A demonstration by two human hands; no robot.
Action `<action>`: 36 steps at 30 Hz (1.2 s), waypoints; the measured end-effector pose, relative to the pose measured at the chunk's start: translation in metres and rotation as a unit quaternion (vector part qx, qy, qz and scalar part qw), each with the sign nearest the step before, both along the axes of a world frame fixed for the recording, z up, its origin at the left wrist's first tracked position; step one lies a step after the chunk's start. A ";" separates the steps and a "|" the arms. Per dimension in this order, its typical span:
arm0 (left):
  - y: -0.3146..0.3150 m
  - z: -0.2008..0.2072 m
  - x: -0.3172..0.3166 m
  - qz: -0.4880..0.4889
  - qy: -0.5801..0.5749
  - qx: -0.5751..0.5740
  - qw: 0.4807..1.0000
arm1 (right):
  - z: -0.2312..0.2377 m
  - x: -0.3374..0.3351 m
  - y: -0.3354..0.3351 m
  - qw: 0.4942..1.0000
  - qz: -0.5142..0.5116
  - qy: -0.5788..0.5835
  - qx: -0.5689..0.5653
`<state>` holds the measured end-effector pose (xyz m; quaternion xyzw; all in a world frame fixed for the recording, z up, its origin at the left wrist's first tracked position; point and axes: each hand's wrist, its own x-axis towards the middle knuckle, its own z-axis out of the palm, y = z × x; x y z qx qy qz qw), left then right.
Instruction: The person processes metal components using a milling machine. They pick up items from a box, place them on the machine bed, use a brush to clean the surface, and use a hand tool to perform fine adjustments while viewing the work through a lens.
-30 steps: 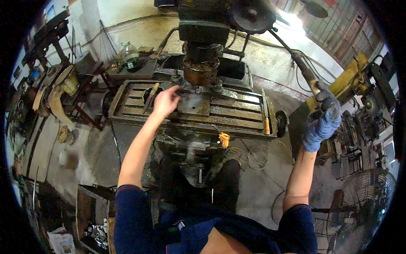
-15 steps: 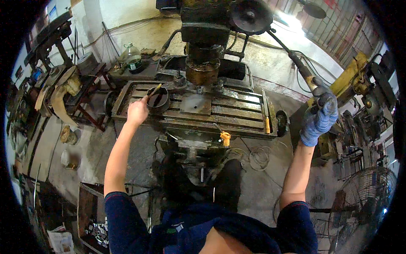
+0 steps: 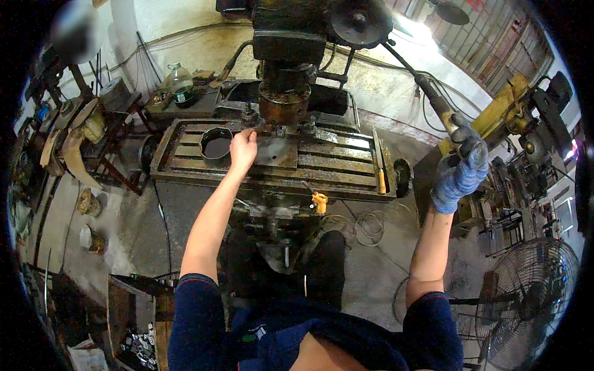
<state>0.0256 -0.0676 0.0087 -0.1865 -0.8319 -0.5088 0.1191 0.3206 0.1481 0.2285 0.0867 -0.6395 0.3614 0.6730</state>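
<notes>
**Lever sitting in the right hand, left hand hovering over the bench**

And the gloved right hand is clamping its grip firmly round the low end of the lever, dark-coated fingers wrapping over it, blue knit covering the wrist! That lever is slanting down from the upper right of the mill, its held end standing out beyond the right end of the bench.

Across to the other side, and the bare left hand is hanging between the pot and the plate. Its fingers are curling inward, but whether that grip is closing on anything, I cannot tell: the fingertips are showing too small and dark. The round, dark pot is standing just beside the hand, its mouth facing up. The plate is lying flat below the spindle, a little hole showing in its face.

Along the right end of the bench, a thin tool is lying lengthwise, yellow handle pointing toward the person. At the front edge, a yellow tool is catching the eye, and beyond it a coil is lying on the floor. Behind the bench, a clear jug is standing upright near the wall, while down at the lower right a fan is showing its round wire cage.
</notes>
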 end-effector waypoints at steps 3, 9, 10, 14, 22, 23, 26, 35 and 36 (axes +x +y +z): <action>0.018 -0.002 0.005 0.009 0.005 -0.041 0.999 | -0.006 0.004 0.010 1.000 0.010 0.008 -0.026; 0.014 -0.004 0.012 -0.009 -0.014 -0.034 0.999 | -0.009 0.002 -0.002 1.000 0.009 0.004 -0.011; 0.015 -0.005 0.011 -0.011 -0.020 -0.035 0.999 | -0.011 0.003 -0.002 1.000 0.017 0.009 -0.003; 0.014 -0.006 0.012 -0.014 -0.034 -0.040 0.999 | -0.019 0.003 -0.001 1.000 0.023 -0.009 -0.017; -0.026 0.010 0.020 -0.077 -0.040 -0.039 0.995 | -0.029 0.001 -0.006 0.999 -0.014 -0.014 -0.038; -0.039 0.008 0.017 -0.070 -0.024 -0.040 0.996 | -0.030 0.000 -0.006 1.000 0.001 -0.011 -0.029; -0.080 0.014 0.010 -0.031 0.082 -0.048 0.995 | -0.040 0.000 0.002 0.999 0.020 -0.013 -0.030; -0.128 0.018 -0.006 0.082 0.143 -0.292 0.942 | -0.052 -0.001 -0.002 0.997 0.032 -0.005 -0.068; -0.128 0.015 -0.004 0.069 0.128 -0.293 0.945 | -0.053 0.000 -0.003 0.995 0.039 -0.010 -0.092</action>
